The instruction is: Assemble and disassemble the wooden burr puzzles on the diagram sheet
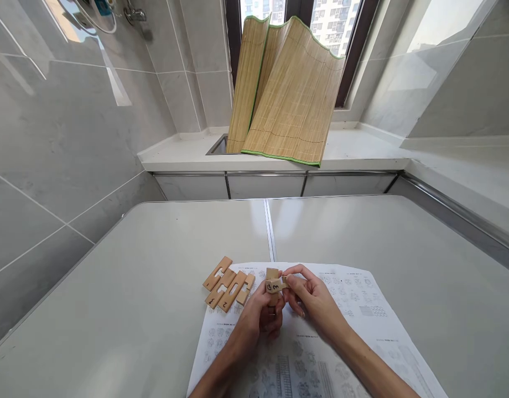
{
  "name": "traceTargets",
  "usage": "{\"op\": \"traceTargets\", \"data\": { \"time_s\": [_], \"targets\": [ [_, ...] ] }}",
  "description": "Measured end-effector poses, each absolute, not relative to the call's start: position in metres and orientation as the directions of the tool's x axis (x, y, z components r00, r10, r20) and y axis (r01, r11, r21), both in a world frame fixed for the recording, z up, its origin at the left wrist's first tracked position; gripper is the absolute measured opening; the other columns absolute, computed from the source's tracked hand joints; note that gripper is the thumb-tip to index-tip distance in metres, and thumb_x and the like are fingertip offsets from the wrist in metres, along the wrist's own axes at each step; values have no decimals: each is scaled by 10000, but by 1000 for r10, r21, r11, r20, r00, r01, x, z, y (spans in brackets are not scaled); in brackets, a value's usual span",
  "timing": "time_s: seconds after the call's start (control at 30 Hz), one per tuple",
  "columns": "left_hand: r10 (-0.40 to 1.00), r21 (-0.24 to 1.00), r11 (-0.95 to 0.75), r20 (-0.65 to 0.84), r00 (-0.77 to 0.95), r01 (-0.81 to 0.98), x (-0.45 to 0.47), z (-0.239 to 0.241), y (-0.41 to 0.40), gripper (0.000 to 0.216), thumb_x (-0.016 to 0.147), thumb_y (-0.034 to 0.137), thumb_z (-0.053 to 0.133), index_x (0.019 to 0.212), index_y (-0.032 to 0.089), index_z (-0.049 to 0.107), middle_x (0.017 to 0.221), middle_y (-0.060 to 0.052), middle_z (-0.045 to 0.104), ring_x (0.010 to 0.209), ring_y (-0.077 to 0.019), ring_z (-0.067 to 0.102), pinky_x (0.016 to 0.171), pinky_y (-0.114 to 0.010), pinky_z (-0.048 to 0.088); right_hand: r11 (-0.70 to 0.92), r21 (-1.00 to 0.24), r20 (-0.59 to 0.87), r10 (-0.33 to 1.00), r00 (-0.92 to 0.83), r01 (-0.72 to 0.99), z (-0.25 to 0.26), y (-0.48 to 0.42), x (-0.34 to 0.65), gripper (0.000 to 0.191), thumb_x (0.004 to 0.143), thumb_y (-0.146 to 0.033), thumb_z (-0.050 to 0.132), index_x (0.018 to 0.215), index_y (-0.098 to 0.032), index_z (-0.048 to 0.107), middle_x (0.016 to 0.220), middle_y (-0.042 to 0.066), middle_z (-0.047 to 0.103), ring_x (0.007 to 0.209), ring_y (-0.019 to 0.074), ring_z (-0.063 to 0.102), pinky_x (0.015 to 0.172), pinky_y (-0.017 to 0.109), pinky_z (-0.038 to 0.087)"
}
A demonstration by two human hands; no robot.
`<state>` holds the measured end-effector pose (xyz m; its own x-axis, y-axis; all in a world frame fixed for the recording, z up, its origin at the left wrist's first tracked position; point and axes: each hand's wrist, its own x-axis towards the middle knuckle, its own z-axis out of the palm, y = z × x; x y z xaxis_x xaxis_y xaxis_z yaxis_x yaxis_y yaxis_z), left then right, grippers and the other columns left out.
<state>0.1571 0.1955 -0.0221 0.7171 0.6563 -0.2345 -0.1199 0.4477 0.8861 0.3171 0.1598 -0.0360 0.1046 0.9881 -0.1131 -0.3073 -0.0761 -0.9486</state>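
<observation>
My left hand (260, 312) is closed around an upright wooden puzzle piece (273, 275). My right hand (308, 296) pinches a second wooden piece (275, 286), marked with handwritten numbers, held crosswise against the upright one. Both hands hover over a printed instruction sheet (341, 342) on the grey table (134, 287). Just left of the hands, several more notched wooden pieces (227, 284) lie side by side at the sheet's top left corner, some with numbers written on them.
A seam (268, 226) runs down the middle of the table. Behind it, a white counter (354, 152) carries a folded bamboo mat (285, 94) leaning on the window, beside a sink opening (219, 146). Grey tiled walls close both sides.
</observation>
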Motion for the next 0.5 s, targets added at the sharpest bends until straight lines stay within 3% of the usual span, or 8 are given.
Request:
{"op": "traceTargets", "data": {
  "time_s": [0.13, 0.23, 0.4, 0.5],
  "targets": [
    [645, 905, 421, -253, 721, -60, 157, -24, 195, 290, 934, 479, 577, 938, 202, 492, 706, 56, 420, 517, -69, 307, 482, -208, 273, -80, -945, -116, 989, 96, -318, -39, 160, 319, 378, 910, -587, 625, 898, -211, 582, 544, -59, 580, 404, 68, 373, 469, 232, 292],
    [629, 924, 382, -236, 740, -30, 158, -23, 194, 365, 946, 557, 550, 932, 197, 495, 761, 34, 465, 520, -65, 338, 475, -217, 271, -94, -948, -120, 990, 69, -305, -41, 160, 319, 367, 919, -577, 619, 865, -219, 559, 460, -92, 496, 409, 84, 393, 496, 234, 326],
    [599, 921, 387, -227, 768, -30, 159, -18, 193, 494, 918, 619, 570, 1199, 227, 459, 721, 54, 484, 499, -65, 310, 461, -204, 253, -125, -950, -150, 986, 69, -285, -41, 159, 318, 397, 881, -610, 647, 873, -227, 541, 440, -107, 455, 403, 85, 382, 464, 220, 283],
    [632, 929, 369, -229, 741, -28, 158, -16, 194, 472, 936, 595, 561, 1215, 230, 453, 719, 56, 483, 489, -63, 316, 461, -204, 255, -112, -954, -137, 988, 71, -277, -38, 158, 318, 380, 902, -593, 630, 932, -220, 568, 447, -105, 451, 426, 87, 372, 485, 224, 304]
  ]
}}
